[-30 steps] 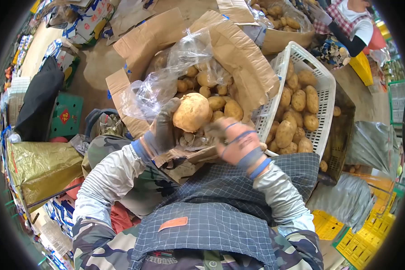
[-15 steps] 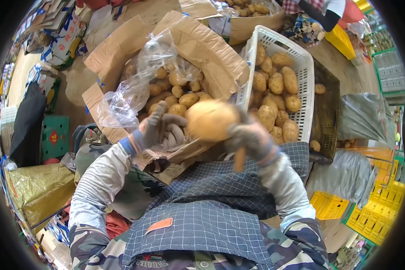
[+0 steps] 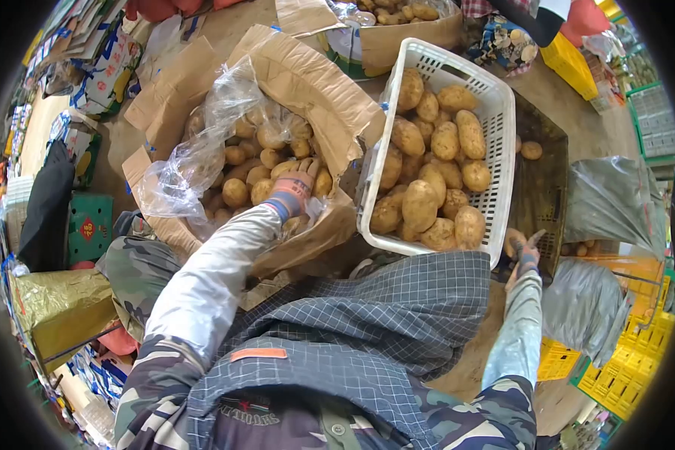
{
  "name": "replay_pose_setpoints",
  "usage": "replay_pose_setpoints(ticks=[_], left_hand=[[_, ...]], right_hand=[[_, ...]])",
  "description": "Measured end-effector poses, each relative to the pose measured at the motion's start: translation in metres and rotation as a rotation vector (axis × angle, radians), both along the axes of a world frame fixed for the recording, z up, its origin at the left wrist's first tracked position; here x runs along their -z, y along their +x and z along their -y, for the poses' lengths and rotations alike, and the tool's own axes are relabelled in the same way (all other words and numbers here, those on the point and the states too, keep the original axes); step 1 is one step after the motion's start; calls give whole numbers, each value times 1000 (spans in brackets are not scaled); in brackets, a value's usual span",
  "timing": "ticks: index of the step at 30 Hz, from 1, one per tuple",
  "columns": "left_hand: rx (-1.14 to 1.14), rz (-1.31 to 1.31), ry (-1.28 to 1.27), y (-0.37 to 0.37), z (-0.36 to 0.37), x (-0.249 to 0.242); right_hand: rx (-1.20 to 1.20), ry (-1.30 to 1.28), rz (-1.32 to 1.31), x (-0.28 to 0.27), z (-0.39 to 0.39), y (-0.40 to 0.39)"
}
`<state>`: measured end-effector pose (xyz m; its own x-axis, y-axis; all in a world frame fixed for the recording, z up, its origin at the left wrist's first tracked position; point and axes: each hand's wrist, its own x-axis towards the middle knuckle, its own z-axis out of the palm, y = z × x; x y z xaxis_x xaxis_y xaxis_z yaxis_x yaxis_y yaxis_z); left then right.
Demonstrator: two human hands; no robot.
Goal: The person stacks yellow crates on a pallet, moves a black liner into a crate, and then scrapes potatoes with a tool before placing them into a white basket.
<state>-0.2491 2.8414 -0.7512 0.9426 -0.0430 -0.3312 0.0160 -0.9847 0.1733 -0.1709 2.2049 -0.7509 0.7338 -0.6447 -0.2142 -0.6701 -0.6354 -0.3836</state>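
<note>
My left hand (image 3: 292, 189), in a grey and orange glove, reaches into the open cardboard box (image 3: 319, 71). Its fingers are stretched out over the potatoes (image 3: 236, 193) there, resting against them. On the other side, my right hand (image 3: 527, 257) is low beside the dark crate (image 3: 547, 169), with its fingers around a potato (image 3: 514, 241). Part of that potato is hidden by the glove. Between the hands stands a white plastic crate (image 3: 502, 187) holding several larger potatoes (image 3: 420, 204). Clear plastic film (image 3: 174, 180) lines the box.
Another box of potatoes (image 3: 409, 45) stands at the back, near a person's dark sleeve (image 3: 536, 26). Grey plastic-covered stacks (image 3: 611, 202) and yellow crates (image 3: 615, 375) are at the right. A green box (image 3: 91, 229) and gold sacking (image 3: 67, 307) lie left.
The potato held up between both hands has left that spot. My left hand has gone into the cardboard box, and my right hand has swung right and down to the dark crate.
</note>
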Motion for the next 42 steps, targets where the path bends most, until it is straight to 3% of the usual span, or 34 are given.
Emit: replay_pose_setpoints(ticks=[1, 4, 7, 8, 9, 11, 12, 13, 15, 16, 17, 19, 20, 22, 23, 26, 28, 29, 30, 31, 33, 35, 39, 40, 42], left_hand=[[6, -9, 7, 5, -2, 9], [-76, -23, -335, 8, -21, 15], [-37, 61, -707, -9, -35, -28], [83, 148, -659, -20, -47, -25], [97, 125, -828, -29, -47, -52], [-448, -173, -1305, -44, -67, -62], [-311, -120, -1386, -44, -80, -71], [-283, -169, -1030, -41, -88, -83], [-166, -89, -932, -45, -81, -76], [-22, -139, -934, -43, -80, -57], [147, -160, -682, -38, -72, -57], [80, -172, -400, -36, -49, -51], [87, -169, -411, -31, -41, -40], [-432, -164, -509, -14, -24, -13], [-486, -273, -551, -5, -18, -43], [-498, -315, -451, 13, -12, -28], [-541, -263, -643, 8, -18, -26], [-548, -257, -636, 0, -26, -21], [-629, -310, -1284, -11, -40, -16], [-668, -350, -1933, -22, -56, -12], [-833, -665, -2206, -41, -86, -58], [-712, -596, -2211, -60, -104, -103], [-902, -498, -2254, -83, -96, -157], [-1015, -442, -2276, -87, -93, -160], [-955, -587, -2346, -91, -96, -156]], right_hand=[[-4, -52, -55, 19, 0, -2], [-43, -210, -187, 51, 3, 0], [-204, -395, -113, 75, 33, 23], [-165, -61, -94, -2, -35, 18], [-75, 253, -87, -95, -121, 11], [-372, 467, 242, -111, -148, 15], [-531, 444, 300, -127, -177, 15], [-694, 417, 358, -149, -217, 13], [-629, 552, 100, -208, -312, -6], [-764, 538, 153, -213, -345, -8], [-892, 521, 203, -216, -373, -12], [-953, 722, 159, -230, -423, -26], [-1016, 790, 197, -228, -440, -33], [-1075, 837, 228, -225, -461, -45], [-1021, 893, 127, -226, -470, -50], [-944, 940, 62, -200, -483, -57], [-935, 907, 37, -176, -479, -55], [-1039, 571, 118, -159, -472, -51], [-1114, 235, 204, -154, -472, -47], [-1110, 252, 213, -151, -470, -45], [-1143, 247, 52, -153, -474, -47], [-1167, 241, 56, -161, -487, -59], [-1341, 377, -66, -176, -510, -69], [-1366, 539, 38, -176, -511, -71], [-1387, 891, 159, -185, -513, -74]])
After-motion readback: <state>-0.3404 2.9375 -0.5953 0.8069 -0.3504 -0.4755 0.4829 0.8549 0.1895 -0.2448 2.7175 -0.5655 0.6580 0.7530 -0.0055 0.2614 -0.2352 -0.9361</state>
